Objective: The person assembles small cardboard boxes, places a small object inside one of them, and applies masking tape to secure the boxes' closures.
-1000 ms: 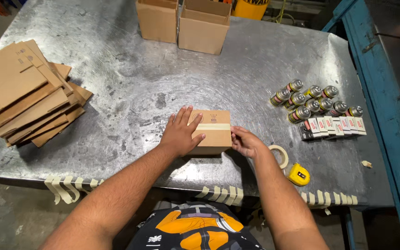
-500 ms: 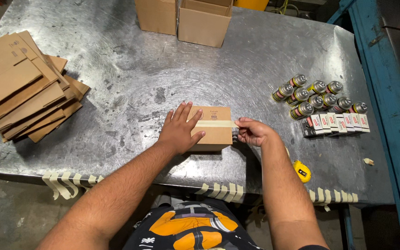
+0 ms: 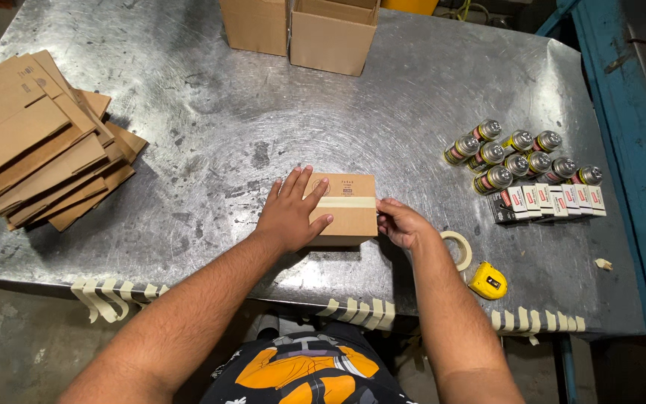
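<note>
Head view: box [image 3: 345,213] between fingers [image 3: 304,187].

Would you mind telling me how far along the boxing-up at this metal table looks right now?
Done: the small cardboard box is closed, with a tape strip across its top. In hand: the left hand lies flat on the box while the right hand presses at the strip's right end. Left: loose cans and small packets lie unpacked, flat cartons are stacked unfolded, and cut tape pieces hang at the table edge.
</note>
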